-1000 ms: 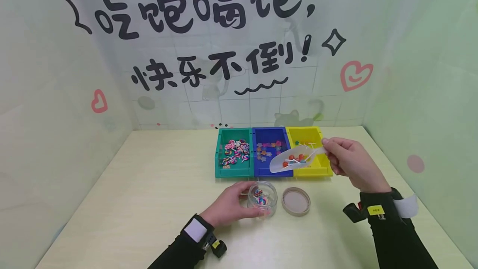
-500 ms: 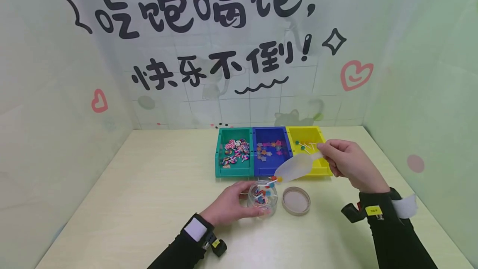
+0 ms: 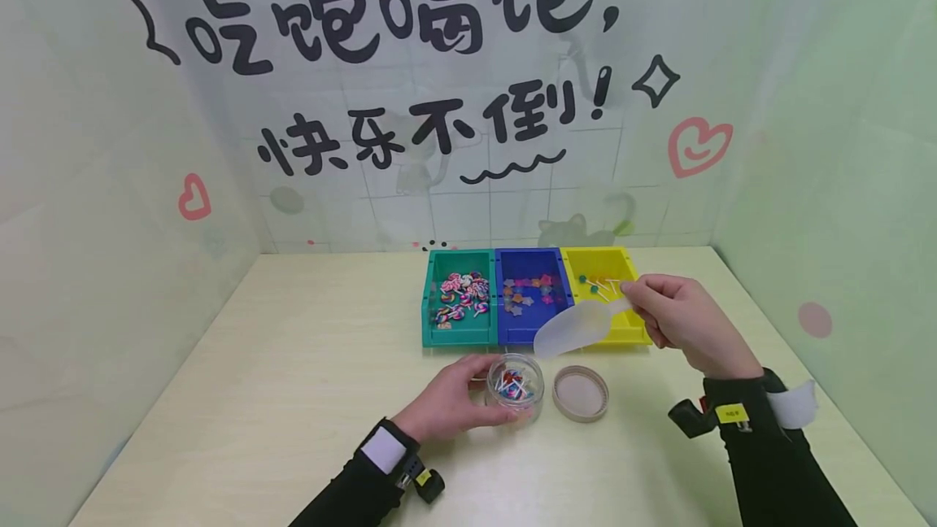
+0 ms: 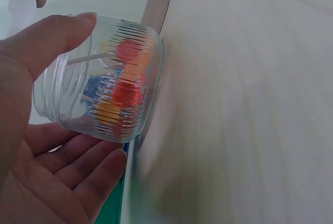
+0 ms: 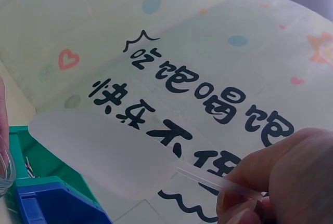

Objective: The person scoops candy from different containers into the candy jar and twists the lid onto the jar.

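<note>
A ribbed clear jar (image 4: 112, 78) stands on the table with small lollipops (image 3: 514, 385) inside, their white sticks showing. My left hand (image 3: 459, 401) grips it, thumb on the near side and fingers round the far side. Up and to the right, my right hand (image 3: 677, 317) pinches the thin handle of a frosted white scoop (image 3: 574, 328). The scoop's bowl tilts down toward the jar's mouth, and no candy shows in it. In the right wrist view the scoop (image 5: 104, 151) spans in front of the printed wall.
Behind the jar sit three joined bins: a green bin (image 3: 459, 338) with swirl lollipops, a blue bin (image 3: 533, 262) with star pieces, and a yellow bin (image 3: 596, 260) with small lollipops. A round lid (image 3: 581, 394) lies right of the jar. Printed panels surround the table on three sides.
My right hand has tipped the scoop down, and the lollipops in it have dropped into the jar. The jar holds more pieces now. My left hand has stayed on the jar.
</note>
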A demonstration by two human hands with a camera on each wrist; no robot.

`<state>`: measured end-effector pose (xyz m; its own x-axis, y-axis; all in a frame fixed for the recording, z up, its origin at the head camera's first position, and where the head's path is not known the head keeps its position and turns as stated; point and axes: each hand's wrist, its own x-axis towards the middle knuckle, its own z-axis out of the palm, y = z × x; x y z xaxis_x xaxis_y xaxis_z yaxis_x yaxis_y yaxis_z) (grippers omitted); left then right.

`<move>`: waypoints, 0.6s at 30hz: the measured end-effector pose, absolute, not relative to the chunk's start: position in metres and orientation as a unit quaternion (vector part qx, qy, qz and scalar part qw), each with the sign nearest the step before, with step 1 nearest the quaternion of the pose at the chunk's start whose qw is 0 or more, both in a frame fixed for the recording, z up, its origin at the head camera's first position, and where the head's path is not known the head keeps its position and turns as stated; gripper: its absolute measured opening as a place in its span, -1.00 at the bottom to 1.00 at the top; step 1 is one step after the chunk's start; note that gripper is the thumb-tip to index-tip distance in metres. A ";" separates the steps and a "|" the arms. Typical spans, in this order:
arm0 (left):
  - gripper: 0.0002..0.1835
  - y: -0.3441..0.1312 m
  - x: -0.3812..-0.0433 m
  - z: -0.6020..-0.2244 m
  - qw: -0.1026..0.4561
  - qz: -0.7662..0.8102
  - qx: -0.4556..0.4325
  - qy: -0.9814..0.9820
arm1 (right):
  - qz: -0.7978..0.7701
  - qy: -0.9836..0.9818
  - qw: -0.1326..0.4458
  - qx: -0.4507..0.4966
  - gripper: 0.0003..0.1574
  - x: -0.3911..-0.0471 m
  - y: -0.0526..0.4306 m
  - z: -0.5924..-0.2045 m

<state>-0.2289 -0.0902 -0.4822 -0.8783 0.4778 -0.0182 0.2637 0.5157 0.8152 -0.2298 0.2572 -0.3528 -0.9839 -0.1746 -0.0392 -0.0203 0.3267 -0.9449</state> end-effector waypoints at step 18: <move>-0.29 -0.106 -0.240 -0.452 0.043 0.489 0.200 0.848 | -0.620 0.777 0.096 -0.056 -0.60 -0.236 0.257 -0.359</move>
